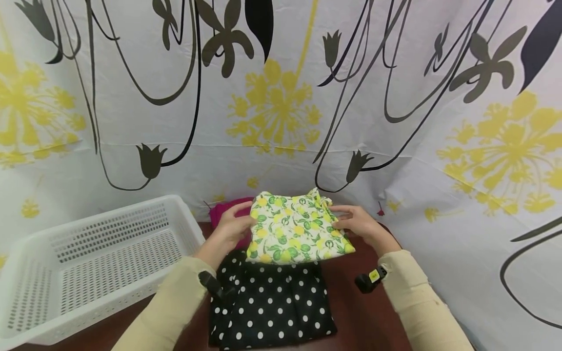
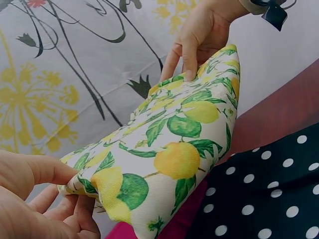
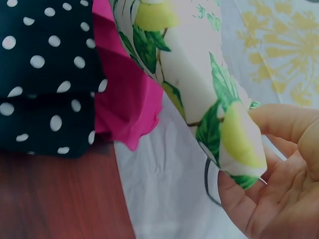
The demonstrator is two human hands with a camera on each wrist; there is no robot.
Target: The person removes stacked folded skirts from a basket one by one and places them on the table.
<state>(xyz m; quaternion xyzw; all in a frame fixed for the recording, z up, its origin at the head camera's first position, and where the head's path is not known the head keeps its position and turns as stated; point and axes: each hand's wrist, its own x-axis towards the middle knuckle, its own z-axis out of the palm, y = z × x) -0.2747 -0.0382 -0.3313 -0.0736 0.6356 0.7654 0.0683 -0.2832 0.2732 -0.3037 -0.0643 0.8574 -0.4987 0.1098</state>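
A folded white cloth with a lemon-and-leaf print (image 1: 294,229) is held up between both hands in the head view. My left hand (image 1: 230,226) pinches its left edge, thumb on top and fingers beneath, as the left wrist view shows. On the opposite edge, my right hand (image 1: 362,224) grips with the thumb over the print and fingers behind. Below the lemon cloth lies a folded black cloth with white polka dots (image 1: 276,307). A magenta cloth (image 1: 217,212) sits behind, partly hidden by the left hand and the lemon cloth.
A white perforated plastic basket (image 1: 189,219) stands on the left of the dark red-brown table (image 1: 351,312). Behind the table hangs a white sheet (image 1: 281,170) printed with yellow flowers and dark stems.
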